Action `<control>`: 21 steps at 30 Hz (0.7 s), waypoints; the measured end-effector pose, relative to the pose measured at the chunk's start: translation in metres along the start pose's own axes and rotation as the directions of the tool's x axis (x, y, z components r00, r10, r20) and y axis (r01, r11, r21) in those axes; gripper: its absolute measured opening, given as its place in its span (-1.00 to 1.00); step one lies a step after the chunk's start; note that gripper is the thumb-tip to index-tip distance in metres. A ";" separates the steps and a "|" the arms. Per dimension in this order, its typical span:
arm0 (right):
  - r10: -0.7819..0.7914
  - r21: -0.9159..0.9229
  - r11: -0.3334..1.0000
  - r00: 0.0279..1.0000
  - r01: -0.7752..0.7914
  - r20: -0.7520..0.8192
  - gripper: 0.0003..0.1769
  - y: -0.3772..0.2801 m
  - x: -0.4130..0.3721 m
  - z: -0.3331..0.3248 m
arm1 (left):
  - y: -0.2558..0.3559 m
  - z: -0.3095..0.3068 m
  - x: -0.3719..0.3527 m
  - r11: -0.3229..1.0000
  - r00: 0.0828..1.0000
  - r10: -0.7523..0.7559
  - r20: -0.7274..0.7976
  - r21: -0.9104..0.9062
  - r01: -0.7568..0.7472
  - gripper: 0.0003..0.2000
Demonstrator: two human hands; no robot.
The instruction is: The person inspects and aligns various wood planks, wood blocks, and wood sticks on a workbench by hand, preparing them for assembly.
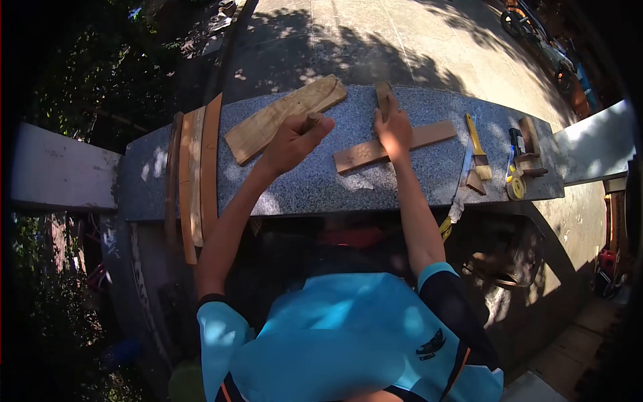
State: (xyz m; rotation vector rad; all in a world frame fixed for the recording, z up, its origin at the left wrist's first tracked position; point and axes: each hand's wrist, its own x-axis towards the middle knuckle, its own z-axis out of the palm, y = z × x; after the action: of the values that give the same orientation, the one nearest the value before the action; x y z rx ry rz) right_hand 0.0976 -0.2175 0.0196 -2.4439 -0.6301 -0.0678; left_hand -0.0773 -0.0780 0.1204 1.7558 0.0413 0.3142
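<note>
My left hand is closed around a small wooden piece, held just above the granite slab. My right hand presses on a short upright wooden strip where it crosses a flat wooden slat lying on the slab. A wide curved board lies to the left of my left hand.
Several long planks lie over the slab's left end. A yellow-handled brush, a tape roll and small wooden blocks sit at the right end. A white wall top lies further right, paved ground beyond.
</note>
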 end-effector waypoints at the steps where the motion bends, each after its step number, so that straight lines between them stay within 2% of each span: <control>1: 0.010 -0.009 1.000 1.000 -0.010 0.007 -0.45 -0.002 0.005 -0.001 | 0.010 -0.004 0.011 0.982 0.998 -0.042 -0.052 -0.185 0.031 -0.55; 4: -0.004 0.000 1.000 0.999 0.004 -0.041 -0.46 0.002 0.007 0.004 | -0.005 0.001 0.042 0.881 0.995 -0.097 -0.032 -0.468 0.071 -0.57; 7: 0.009 0.015 1.000 1.000 -0.009 -0.013 -0.45 0.000 0.006 0.000 | -0.039 0.033 0.063 0.685 0.968 -0.250 -0.013 -0.709 0.167 -0.56; 10: -0.004 0.030 1.000 1.000 0.005 -0.021 -0.45 0.002 0.007 0.000 | -0.058 0.057 0.069 0.764 0.956 -0.293 -0.018 -0.605 0.223 -0.58; 13: -0.012 0.049 0.999 1.000 0.013 -0.016 -0.45 0.003 0.004 0.000 | -0.064 0.065 0.072 0.823 0.970 -0.243 -0.021 -0.533 0.194 -0.59; 21: -0.002 0.046 0.999 1.000 0.003 -0.009 -0.45 0.004 0.006 0.002 | -0.072 0.071 0.078 0.829 0.971 -0.230 0.061 -0.511 0.228 -0.61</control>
State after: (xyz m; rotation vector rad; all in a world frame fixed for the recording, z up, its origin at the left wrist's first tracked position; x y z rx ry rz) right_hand 0.1047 -0.2167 0.0173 -2.3969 -0.6240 -0.0641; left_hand 0.0246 -0.1154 0.0529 1.1971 0.1556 0.1315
